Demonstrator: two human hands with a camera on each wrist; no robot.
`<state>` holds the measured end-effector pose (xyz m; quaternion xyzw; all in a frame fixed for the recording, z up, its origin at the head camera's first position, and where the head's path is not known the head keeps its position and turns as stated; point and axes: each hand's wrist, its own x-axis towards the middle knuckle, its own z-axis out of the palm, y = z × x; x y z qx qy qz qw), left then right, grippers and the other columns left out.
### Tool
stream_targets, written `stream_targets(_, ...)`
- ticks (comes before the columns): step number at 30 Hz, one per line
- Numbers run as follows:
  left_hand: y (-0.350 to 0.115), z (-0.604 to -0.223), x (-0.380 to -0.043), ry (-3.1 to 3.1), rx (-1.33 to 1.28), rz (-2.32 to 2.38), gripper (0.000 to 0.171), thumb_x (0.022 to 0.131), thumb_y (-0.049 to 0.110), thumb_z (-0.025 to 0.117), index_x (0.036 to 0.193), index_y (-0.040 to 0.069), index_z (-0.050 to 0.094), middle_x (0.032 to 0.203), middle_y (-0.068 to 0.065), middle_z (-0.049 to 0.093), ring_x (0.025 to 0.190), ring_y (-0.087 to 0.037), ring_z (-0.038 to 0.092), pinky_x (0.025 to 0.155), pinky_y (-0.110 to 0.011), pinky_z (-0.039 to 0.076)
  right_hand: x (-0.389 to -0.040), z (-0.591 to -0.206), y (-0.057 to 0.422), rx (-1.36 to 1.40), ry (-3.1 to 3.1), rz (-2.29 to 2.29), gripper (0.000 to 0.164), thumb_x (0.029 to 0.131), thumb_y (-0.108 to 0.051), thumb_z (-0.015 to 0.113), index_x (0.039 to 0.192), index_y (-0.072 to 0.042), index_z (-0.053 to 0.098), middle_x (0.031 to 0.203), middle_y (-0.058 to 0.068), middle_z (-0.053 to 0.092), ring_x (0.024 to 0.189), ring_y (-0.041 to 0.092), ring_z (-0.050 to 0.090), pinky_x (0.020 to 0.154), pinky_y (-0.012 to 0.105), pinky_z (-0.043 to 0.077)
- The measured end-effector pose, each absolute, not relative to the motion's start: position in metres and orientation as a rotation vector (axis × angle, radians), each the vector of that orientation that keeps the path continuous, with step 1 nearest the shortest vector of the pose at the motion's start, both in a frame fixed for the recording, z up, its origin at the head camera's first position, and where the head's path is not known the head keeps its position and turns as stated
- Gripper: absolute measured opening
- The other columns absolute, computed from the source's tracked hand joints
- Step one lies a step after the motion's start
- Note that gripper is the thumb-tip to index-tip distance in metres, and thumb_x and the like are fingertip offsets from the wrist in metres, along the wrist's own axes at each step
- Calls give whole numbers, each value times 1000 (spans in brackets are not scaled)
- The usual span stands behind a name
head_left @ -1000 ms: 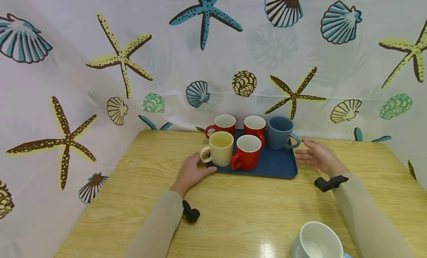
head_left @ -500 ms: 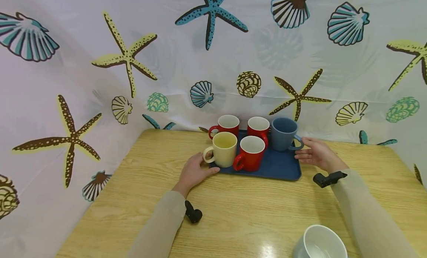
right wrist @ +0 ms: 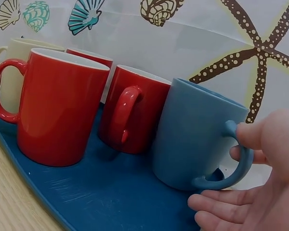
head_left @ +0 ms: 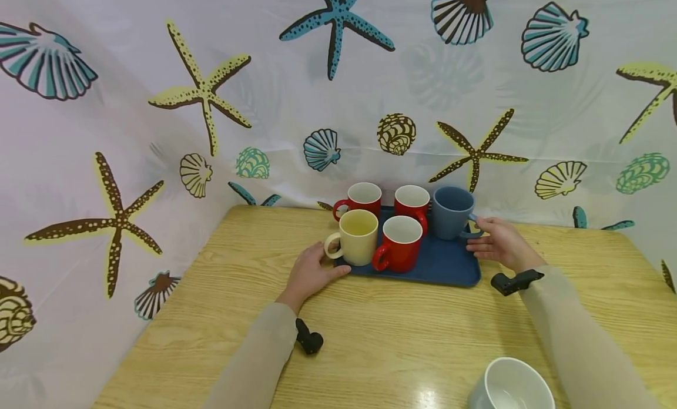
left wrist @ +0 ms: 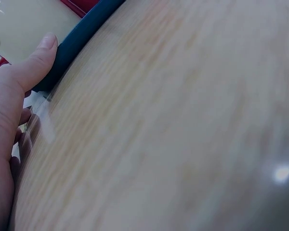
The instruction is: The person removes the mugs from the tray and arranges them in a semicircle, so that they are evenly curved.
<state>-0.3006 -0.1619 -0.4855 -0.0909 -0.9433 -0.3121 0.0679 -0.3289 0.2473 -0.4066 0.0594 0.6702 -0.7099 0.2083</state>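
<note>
A blue tray (head_left: 444,274) bears several mugs. The left hand (head_left: 312,272) grips its near left corner; in the left wrist view the thumb (left wrist: 41,57) lies over the rim, and the fingers are partly hidden. Beside this hand stands a cream mug (head_left: 359,247). At the tray's right end, the right hand (head_left: 505,244) pinches the handle of an upright blue mug (head_left: 448,218) between thumb and index finger. Its other fingers stretch below the handle, near the tray's edge. Red mugs with white insides stand between: a front one (head_left: 403,250) and a rear one (right wrist: 139,113).
Another red mug (head_left: 364,196) stands behind the cream one. A white mug (head_left: 510,388) sits apart on the wooden table (head_left: 370,338), near the front right and beside the right forearm. A shell-patterned cloth (head_left: 296,109) hangs close behind the tray.
The right hand has moved left from beside the blue mug onto its handle. The left hand has kept its place at the tray corner. The head view has shifted slightly.
</note>
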Motion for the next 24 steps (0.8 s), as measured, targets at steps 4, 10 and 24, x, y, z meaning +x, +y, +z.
stream_targets(4, -162, -486, -301, -2847, -259, -944, 79, 60, 72, 51, 123, 26, 46, 130, -5, 38, 121, -26, 28, 95, -47, 21, -329, -406, 245, 201, 1849, -2013, 22, 90, -35, 38, 100, -16, 34, 130, 31, 22, 115, 40, 32, 93, 45, 29)
stream_targets(10, -161, -487, -301, -2840, -252, -945, 79, 59, 73, 51, 122, 26, 46, 130, -4, 38, 120, -25, 28, 96, -46, 21, -328, -406, 240, 293, 1828, -2075, 23, 89, -36, 41, 99, -15, 36, 129, 30, 23, 114, 39, 34, 92, 44, 30)
stream_targets(24, -160, -486, -301, -2814, -285, -935, 78, 59, 71, 53, 121, 24, 47, 126, -4, 42, 116, -26, 34, 94, -45, 24, -321, -408, 241, 274, 1883, -2077, 23, 89, -35, 42, 98, -15, 38, 122, 27, 30, 106, 35, 44, 88, 44, 35)
